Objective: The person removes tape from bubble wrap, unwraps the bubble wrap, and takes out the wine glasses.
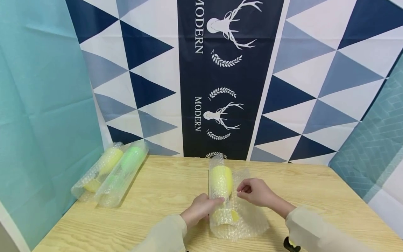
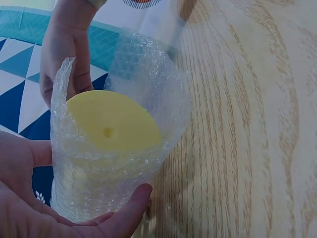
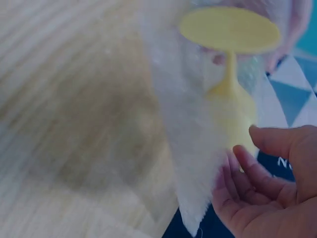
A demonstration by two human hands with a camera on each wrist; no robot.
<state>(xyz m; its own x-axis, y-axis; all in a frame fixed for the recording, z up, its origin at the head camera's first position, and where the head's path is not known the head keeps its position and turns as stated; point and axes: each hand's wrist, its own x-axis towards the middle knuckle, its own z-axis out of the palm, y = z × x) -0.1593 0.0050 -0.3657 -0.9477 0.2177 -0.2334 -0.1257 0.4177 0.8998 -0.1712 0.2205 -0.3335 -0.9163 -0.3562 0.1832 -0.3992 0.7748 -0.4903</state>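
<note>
A yellow goblet (image 1: 221,180), with a round foot and a thin stem, lies partly rolled in clear bubble wrap (image 1: 252,220) on the table. My left hand (image 1: 201,209) grips the wrapped goblet from the left, thumb over the top near the stem. In the left wrist view the goblet's flat foot (image 2: 116,121) shows at the mouth of the roll. My right hand (image 1: 256,191) hovers right of the goblet at the loose flap of wrap. In the right wrist view the fingers of this hand (image 3: 267,188) are loosely bent beside the blurred flap, thumb and forefinger slightly apart.
Two more wrapped pieces, one yellow (image 1: 110,161) and one green (image 1: 129,161), lie side by side at the table's left edge. A patterned cloth (image 1: 151,87) hangs behind the wooden table (image 1: 163,182), and a teal sheet (image 1: 47,105) hangs on the left.
</note>
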